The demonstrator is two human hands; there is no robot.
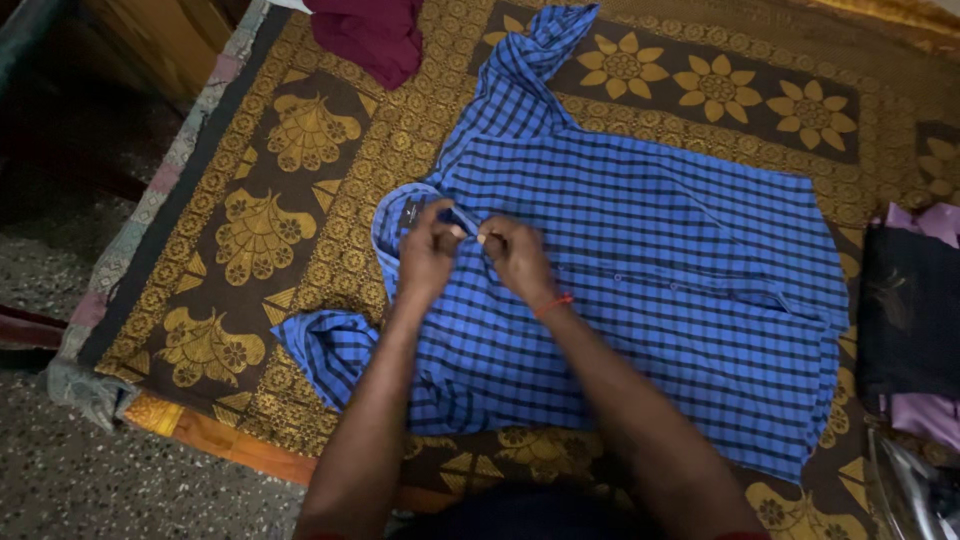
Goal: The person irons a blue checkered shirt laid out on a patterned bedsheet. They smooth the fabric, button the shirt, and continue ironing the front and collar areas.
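A brown bedspread with gold floral patterns covers the surface; a blue checked shirt lies flat on it, front up, collar toward the left, sleeves spread. A maroon cloth lies at the top edge; dark and lilac folded garments sit at the right. The left hand and right hand meet at the shirt's collar; both are closed, fingertips pinching the fabric at the placket just below the collar. A red thread circles the right wrist.
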